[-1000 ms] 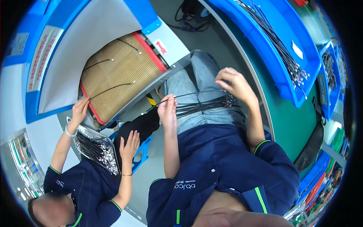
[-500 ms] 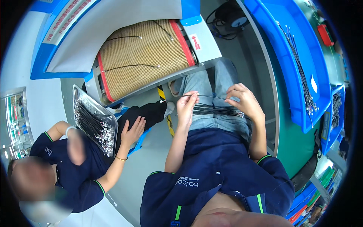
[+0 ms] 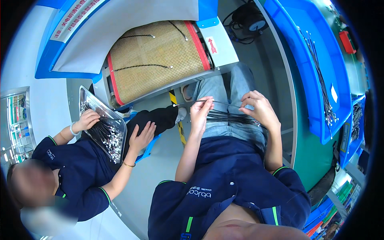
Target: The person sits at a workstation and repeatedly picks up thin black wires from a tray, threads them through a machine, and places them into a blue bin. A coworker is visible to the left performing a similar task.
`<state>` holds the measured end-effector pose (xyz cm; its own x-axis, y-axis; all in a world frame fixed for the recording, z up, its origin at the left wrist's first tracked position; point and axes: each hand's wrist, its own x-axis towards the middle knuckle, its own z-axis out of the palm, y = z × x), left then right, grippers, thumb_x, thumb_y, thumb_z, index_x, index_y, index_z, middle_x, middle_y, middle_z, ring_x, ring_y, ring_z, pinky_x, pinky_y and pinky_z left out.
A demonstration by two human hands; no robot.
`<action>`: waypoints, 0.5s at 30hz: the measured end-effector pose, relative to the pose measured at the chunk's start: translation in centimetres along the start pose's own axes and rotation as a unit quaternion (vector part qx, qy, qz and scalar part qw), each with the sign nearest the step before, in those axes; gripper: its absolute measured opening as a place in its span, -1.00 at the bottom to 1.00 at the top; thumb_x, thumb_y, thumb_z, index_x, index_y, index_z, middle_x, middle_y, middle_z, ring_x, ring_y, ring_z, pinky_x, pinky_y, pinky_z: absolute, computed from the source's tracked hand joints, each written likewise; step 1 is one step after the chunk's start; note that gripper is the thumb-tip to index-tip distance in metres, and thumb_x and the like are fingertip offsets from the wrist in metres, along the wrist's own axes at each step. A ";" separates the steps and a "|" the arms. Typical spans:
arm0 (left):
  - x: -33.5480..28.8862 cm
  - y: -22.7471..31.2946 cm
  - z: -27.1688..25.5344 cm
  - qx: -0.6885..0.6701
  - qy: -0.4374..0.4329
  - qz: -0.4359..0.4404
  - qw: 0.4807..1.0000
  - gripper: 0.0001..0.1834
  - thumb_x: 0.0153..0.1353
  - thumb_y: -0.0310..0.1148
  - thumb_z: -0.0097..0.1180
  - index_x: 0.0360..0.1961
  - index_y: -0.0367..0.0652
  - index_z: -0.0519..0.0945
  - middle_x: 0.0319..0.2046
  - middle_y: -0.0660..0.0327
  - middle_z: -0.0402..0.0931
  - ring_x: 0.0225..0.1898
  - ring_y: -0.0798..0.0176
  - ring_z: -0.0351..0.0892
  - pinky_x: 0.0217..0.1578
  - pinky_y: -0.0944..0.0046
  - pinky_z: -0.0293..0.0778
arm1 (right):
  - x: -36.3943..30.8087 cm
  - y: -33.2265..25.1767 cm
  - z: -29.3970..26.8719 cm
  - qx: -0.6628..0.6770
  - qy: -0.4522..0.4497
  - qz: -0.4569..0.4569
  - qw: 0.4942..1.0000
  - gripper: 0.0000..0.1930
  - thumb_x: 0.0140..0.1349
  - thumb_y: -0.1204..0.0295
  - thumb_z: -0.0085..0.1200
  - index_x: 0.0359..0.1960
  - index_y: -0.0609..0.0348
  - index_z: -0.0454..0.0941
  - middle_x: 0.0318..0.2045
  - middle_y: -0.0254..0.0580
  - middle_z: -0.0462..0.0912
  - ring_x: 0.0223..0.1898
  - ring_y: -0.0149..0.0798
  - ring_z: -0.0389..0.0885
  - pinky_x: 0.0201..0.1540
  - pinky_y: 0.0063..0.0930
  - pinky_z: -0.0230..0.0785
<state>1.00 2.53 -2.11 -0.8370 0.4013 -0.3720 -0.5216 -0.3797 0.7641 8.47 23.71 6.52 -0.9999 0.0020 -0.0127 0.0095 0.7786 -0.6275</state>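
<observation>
A single thin black cable (image 3: pixel 226 103) with a pale connector at its left end is stretched between my two hands. My left hand (image 3: pixel 200 114) pinches it near that left end, fingers closed. At the other end, my right hand (image 3: pixel 258 108) has thumb and fingertips closed on the cable. Across my thighs, just below it, lies a bundle of black cables (image 3: pixel 232 117), their metal-tipped ends pointing right. Neither hand appears to grip the bundle.
Ahead, a mesh conveyor belt (image 3: pixel 156 60) carries several cables. At left, a co-worker (image 3: pixel 76 168) reaches into a metal tray (image 3: pixel 123 138) of cables. On the right, a blue bin (image 3: pixel 316 96) holding cables stands on a green table (image 3: pixel 310 160).
The co-worker's raised hand has come down onto the cables in the tray. My hands hold the cable almost as before; the view has shifted slightly.
</observation>
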 end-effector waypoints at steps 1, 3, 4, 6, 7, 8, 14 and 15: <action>0.0 0.0 0.0 0.004 0.002 -0.003 1.000 -0.77 0.24 -0.41 0.15 -0.13 -0.31 0.59 -0.33 0.23 0.60 -0.37 0.50 0.53 -0.29 0.51 0.46 | 0.0 0.0 0.1 0.000 0.000 0.000 1.000 -0.86 -0.04 0.40 0.27 -0.52 0.17 0.57 -0.34 -0.32 0.58 -0.23 -0.22 0.53 -0.06 -0.35 0.38; 0.1 -0.1 -0.1 0.013 0.006 -0.010 1.000 -0.78 0.24 -0.40 0.15 -0.13 -0.30 0.59 -0.34 0.25 0.59 -0.38 0.50 0.53 -0.31 0.52 0.45 | 0.0 0.0 0.2 0.001 0.001 0.001 1.000 -0.86 -0.04 0.41 0.27 -0.53 0.17 0.57 -0.34 -0.32 0.58 -0.23 -0.23 0.53 -0.05 -0.36 0.38; 0.1 -0.1 -0.1 0.013 0.007 -0.012 1.000 -0.78 0.24 -0.40 0.15 -0.14 -0.29 0.59 -0.35 0.25 0.59 -0.38 0.51 0.53 -0.31 0.52 0.44 | 0.0 0.0 0.2 0.002 0.002 0.000 1.000 -0.87 -0.05 0.42 0.27 -0.53 0.17 0.57 -0.34 -0.32 0.58 -0.23 -0.23 0.53 -0.05 -0.36 0.38; 0.1 -0.2 -0.2 0.012 0.009 -0.016 1.000 -0.78 0.25 -0.39 0.15 -0.14 -0.28 0.59 -0.36 0.26 0.59 -0.38 0.51 0.52 -0.32 0.53 0.44 | 0.0 -0.1 0.3 0.005 0.002 0.002 1.000 -0.87 -0.05 0.43 0.26 -0.53 0.17 0.57 -0.34 -0.32 0.58 -0.23 -0.23 0.53 -0.05 -0.36 0.38; 0.1 -0.2 -0.2 0.012 0.010 -0.017 1.000 -0.78 0.25 -0.39 0.15 -0.14 -0.28 0.59 -0.35 0.26 0.59 -0.38 0.51 0.52 -0.32 0.53 0.44 | 0.0 -0.1 0.3 0.008 0.002 0.005 1.000 -0.88 -0.05 0.43 0.26 -0.54 0.18 0.57 -0.34 -0.32 0.58 -0.24 -0.23 0.54 -0.04 -0.36 0.37; 0.0 -0.1 -0.1 0.012 0.011 -0.018 1.000 -0.78 0.25 -0.39 0.14 -0.14 -0.28 0.59 -0.35 0.26 0.59 -0.37 0.51 0.52 -0.32 0.53 0.44 | 0.0 -0.1 0.3 0.010 0.003 0.007 1.000 -0.88 -0.05 0.44 0.26 -0.54 0.18 0.57 -0.34 -0.32 0.58 -0.24 -0.24 0.54 -0.04 -0.36 0.37; 0.0 0.1 0.0 0.009 0.017 -0.025 0.999 -0.80 0.25 -0.42 0.13 -0.15 -0.30 0.57 -0.33 0.23 0.57 -0.35 0.48 0.53 -0.28 0.51 0.46 | 0.0 0.0 0.5 0.015 0.003 0.002 1.000 -0.89 -0.03 0.45 0.25 -0.53 0.18 0.57 -0.34 -0.31 0.58 -0.24 -0.23 0.54 -0.06 -0.36 0.38; 0.0 0.1 0.1 0.008 0.018 -0.020 1.000 -0.79 0.25 -0.40 0.14 -0.15 -0.29 0.58 -0.35 0.26 0.58 -0.37 0.51 0.53 -0.30 0.52 0.45 | 0.0 0.0 0.5 0.014 0.004 -0.001 1.000 -0.89 -0.03 0.45 0.25 -0.53 0.19 0.57 -0.34 -0.30 0.58 -0.24 -0.23 0.54 -0.06 -0.36 0.38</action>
<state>0.96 2.56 -2.01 -0.8209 0.3855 -0.4214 -0.5525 -0.3495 0.7567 8.48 23.44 6.13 -1.0000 0.0055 -0.0046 0.0072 0.7612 -0.6485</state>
